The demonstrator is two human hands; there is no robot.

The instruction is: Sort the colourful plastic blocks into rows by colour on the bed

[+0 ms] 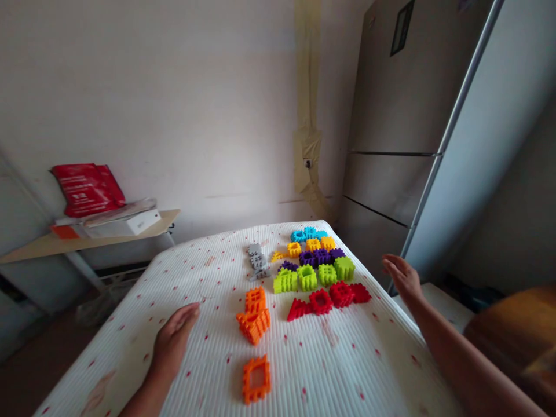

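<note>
My left hand (174, 336) is held over the left part of the table, empty, its fingers stretched out and pointing inward. Nearest to it are several orange interlocking building blocks (254, 321), bunched together, and a single orange square frame block (256, 379) closer to me. Past the table's right edge, my right hand (402, 277) hangs in the air with fingers extended and nothing in it. Red blocks (321, 301) lie nearest to that hand in a row. Behind them are green blocks (307, 278), purple blocks (321, 256), yellow blocks (313, 244) and blue blocks (309, 233). Grey pieces (257, 260) form a column.
A white ribbed cover with red marks drapes the table (208, 359). On the right stands a tall refrigerator (391, 116). To the left, a shelf (169, 220) carries a white box (124, 226) and red packages (87, 188). A brown rounded object (516, 324) sits at lower right.
</note>
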